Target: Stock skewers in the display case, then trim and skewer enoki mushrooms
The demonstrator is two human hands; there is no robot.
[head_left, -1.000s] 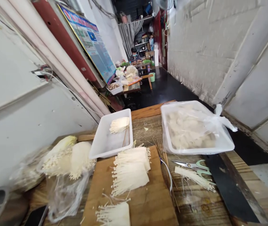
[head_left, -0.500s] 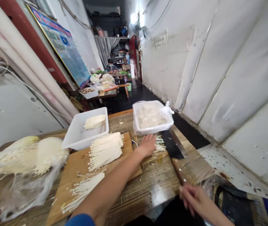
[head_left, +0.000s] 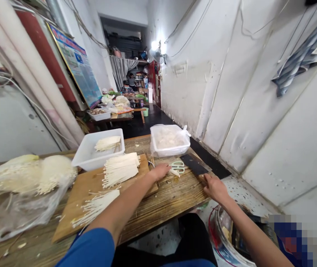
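Note:
My right hand (head_left: 215, 188) is wrapped round the wooden handle of a cleaver (head_left: 194, 164), whose dark blade lies flat near the table's right edge. On the tabletop, my left hand (head_left: 161, 171) has its fingers bunched beside green-handled scissors (head_left: 178, 166); what they hold, if anything, is hidden. Pale scraps lie by its fingertips. Enoki mushrooms rest on the wooden cutting board (head_left: 88, 181) in two groups: a neat bundle (head_left: 121, 168) and a looser spread (head_left: 98, 207). Thin wooden skewers (head_left: 149, 157) lie behind my left hand.
A white tub (head_left: 83, 154) with an enoki bundle stands behind the board. A bagged white tub (head_left: 169, 141) sits at the far edge. Bagged enoki (head_left: 36, 176) lies at left. A bucket (head_left: 227, 237) is on the floor at right. People sit farther back.
My right hand has moved up along the cleaver and grips its handle. My left hand has drawn left, its fingers now bunched, uncovering the scissors. The view has shifted.

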